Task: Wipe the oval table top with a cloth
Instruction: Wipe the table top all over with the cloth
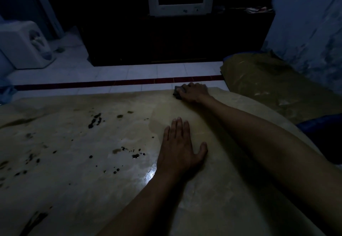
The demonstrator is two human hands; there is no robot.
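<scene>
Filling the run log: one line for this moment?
right hand: presses cloth at far table edge | left hand: flat | dark stains: remain

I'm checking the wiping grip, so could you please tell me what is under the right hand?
A dark cloth lies under the right hand, pressed on the table top near its far edge. Only the cloth's left end shows; the hand covers the rest.

Right hand (194,92) presses cloth (177,92) at table top's (92,189) far edge; left hand (180,148) flat.
</scene>
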